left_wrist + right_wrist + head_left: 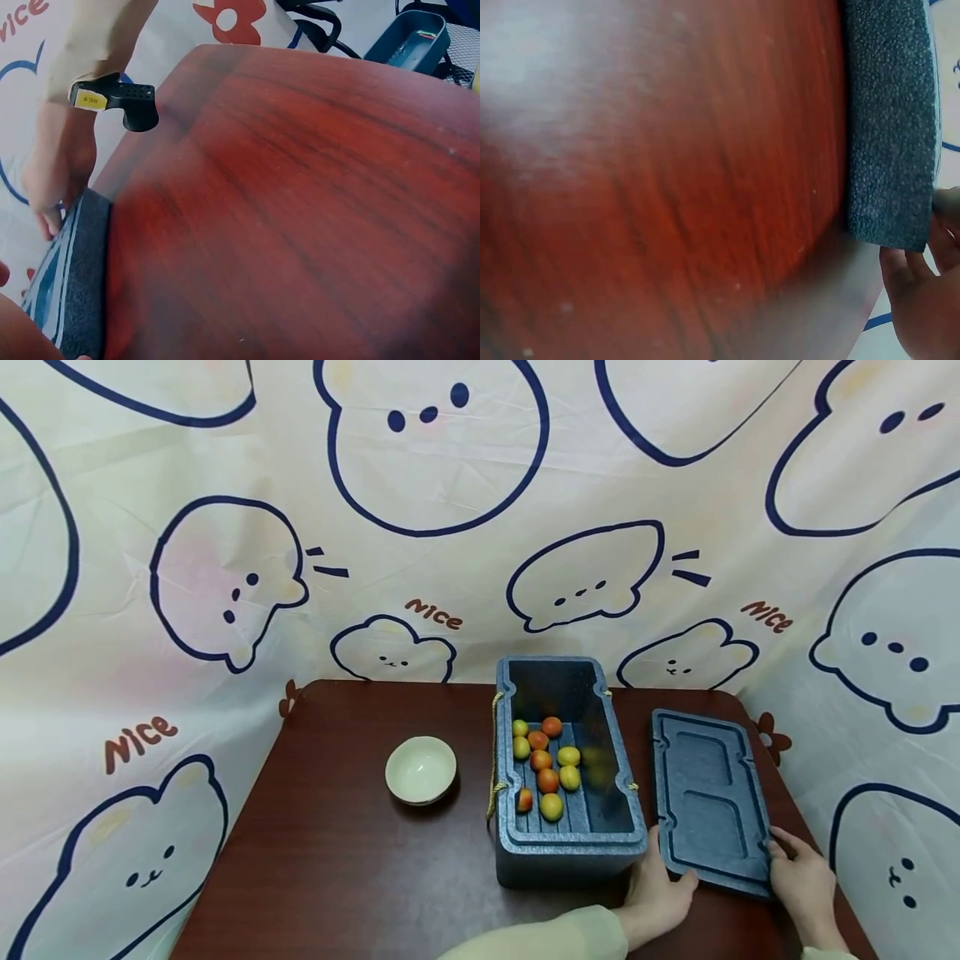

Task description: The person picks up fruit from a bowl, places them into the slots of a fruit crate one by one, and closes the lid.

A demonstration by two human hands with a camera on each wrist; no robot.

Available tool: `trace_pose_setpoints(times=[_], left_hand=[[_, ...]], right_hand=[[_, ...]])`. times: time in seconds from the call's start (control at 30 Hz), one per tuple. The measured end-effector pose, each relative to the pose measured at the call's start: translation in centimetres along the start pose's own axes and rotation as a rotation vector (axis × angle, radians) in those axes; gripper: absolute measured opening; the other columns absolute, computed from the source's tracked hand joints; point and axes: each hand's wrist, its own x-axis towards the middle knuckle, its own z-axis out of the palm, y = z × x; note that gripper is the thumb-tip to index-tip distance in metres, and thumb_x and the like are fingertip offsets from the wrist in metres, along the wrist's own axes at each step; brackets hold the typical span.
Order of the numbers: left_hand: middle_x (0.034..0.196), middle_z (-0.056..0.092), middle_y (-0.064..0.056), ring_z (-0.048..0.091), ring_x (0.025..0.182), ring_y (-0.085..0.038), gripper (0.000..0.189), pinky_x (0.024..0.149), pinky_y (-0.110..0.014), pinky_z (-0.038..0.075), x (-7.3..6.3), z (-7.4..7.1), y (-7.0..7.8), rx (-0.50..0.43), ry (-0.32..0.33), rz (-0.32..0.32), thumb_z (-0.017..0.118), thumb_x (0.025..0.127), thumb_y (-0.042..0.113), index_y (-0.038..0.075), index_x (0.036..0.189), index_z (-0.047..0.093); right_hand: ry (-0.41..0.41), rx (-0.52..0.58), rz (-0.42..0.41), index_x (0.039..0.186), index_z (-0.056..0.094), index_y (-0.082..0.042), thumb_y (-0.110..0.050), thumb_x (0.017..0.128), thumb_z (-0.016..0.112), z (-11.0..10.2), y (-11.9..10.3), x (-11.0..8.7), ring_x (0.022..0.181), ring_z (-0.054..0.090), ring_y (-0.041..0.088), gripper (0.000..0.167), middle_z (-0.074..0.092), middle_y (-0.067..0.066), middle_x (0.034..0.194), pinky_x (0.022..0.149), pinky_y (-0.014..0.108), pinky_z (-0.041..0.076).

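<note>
A dark grey foam lid (712,802) lies on the right side of the table, its panelled face up. My left hand (660,889) holds the lid's near left corner, fingers along its side and thumb at the front edge. At the near right corner my right hand (804,877) grips the lid, with fingertips on its side edge. The right wrist view shows the lid's thick edge (892,127) with the fingers around its corner. Left of the lid stands an open foam box (570,864) holding several small yellow and orange-red fruits (547,781).
A pale green bowl (420,768) stands left of the box. Yellow cord (493,760) hangs along the box's left side. A patterned cloth (450,568) hangs behind the dark brown table (337,860). The left wrist view has a blue-green bin (409,41) beyond the table edge.
</note>
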Motion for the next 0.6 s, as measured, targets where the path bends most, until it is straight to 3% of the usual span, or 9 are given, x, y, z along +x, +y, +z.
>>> trace_pose_setpoints(times=[0.13,0.37,0.5,0.6], left_hand=[[0.149,0.047,0.001,0.043,0.137,-0.015,0.069,0.109,-0.036,0.041,-0.5,-0.5,-0.4,-0.029,-0.006,0.027,0.073,0.089,0.030,0.019,0.149,0.042],[0.152,0.042,-0.004,0.041,0.139,-0.019,0.076,0.111,-0.033,0.038,-1.6,-0.9,-0.7,0.015,0.028,0.052,0.073,0.089,0.028,0.015,0.153,0.035],[0.149,0.044,-0.007,0.041,0.139,-0.024,0.074,0.112,-0.036,0.037,-2.0,-1.0,-0.4,0.012,0.046,0.015,0.073,0.088,0.028,0.010,0.150,0.037],[0.146,0.048,-0.009,0.043,0.136,-0.026,0.069,0.111,-0.038,0.039,-2.1,-1.3,-0.4,0.014,0.037,-0.011,0.073,0.089,0.027,0.008,0.147,0.041]], right_hand=[[-0.034,0.024,0.011,0.142,0.054,0.002,-0.017,0.105,0.050,0.0,-0.4,-0.2,0.129,0.043,0.053,0.042,0.047,0.034,0.143,0.101,0.065,0.037],[-0.183,0.053,0.024,0.145,0.051,0.002,-0.030,0.105,0.053,-0.8,-0.2,-0.1,0.129,0.043,0.052,0.051,0.042,0.034,0.148,0.094,0.062,0.044],[-0.267,0.089,-0.010,0.144,0.049,0.006,-0.027,0.103,0.058,-1.1,0.2,0.7,0.128,0.047,0.049,0.054,0.048,0.034,0.143,0.083,0.043,0.055],[-0.390,0.118,0.006,0.149,0.041,0.007,-0.028,0.103,0.056,-1.4,0.6,1.3,0.131,0.044,0.050,0.060,0.044,0.035,0.146,0.082,0.040,0.055]])
